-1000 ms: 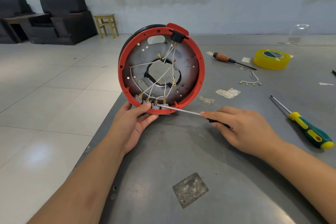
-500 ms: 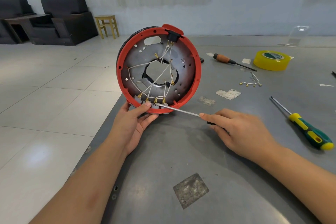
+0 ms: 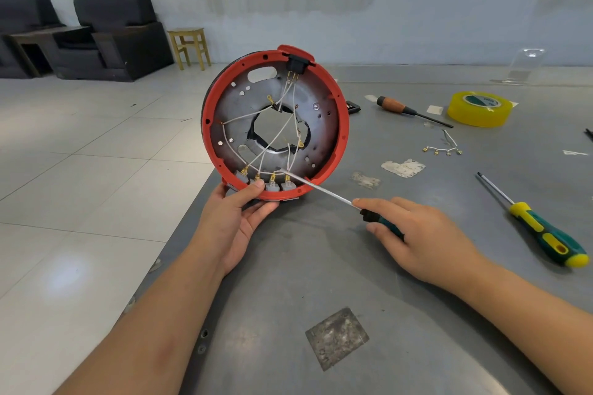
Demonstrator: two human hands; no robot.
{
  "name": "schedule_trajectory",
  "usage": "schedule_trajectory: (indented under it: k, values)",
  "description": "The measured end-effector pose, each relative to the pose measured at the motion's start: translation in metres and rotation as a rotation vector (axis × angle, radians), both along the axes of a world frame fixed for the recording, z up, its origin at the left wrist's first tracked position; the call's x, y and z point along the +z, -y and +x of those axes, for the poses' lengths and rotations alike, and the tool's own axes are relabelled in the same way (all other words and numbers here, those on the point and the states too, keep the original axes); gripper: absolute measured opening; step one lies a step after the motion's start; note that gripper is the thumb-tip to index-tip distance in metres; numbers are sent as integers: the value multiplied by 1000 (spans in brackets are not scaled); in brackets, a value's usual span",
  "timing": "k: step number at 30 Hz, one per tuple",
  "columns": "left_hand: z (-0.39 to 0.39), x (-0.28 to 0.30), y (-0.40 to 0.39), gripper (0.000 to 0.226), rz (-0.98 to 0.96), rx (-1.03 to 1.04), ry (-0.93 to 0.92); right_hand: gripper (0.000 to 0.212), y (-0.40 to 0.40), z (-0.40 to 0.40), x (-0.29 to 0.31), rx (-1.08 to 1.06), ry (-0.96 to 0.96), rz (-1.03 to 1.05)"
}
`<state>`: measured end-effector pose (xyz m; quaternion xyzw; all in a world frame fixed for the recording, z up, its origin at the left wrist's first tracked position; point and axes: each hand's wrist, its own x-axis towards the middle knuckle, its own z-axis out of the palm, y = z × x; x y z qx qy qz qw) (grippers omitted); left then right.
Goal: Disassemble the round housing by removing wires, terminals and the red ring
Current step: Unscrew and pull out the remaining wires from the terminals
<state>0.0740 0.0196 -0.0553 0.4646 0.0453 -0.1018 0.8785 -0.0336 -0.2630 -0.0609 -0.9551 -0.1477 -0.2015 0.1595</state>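
The left hand still holds the round housing upright on the worktop at six o'clock, while the right hand has slid its gripped screwdriver tip higher, under a wire, ready to pry.

Red ring, white wires

Almost nothing can be read. The yellow tape roll, at about two o'clock from the round housing on the table, carries a green-and-white label on its core, but the print is too small to make out. A small round stamped mark sits on the housing's metal plate near two o'clock, illegible.
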Motion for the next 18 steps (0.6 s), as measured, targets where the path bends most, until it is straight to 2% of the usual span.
schedule_trajectory:
  k: [4, 11, 18]
  values:
    - [1, -1, -2, 48, 10, -9, 10, 41, 10, 3, 3, 30, -62, 125]
    - [2, -1, -2, 50, 7, -15, 0, 27, 20, 5, 11, 184, -25, -179]
    - [0, 1, -2, 50, 2, -39, 2, 30, 15, 3, 8, 237, -47, -228]
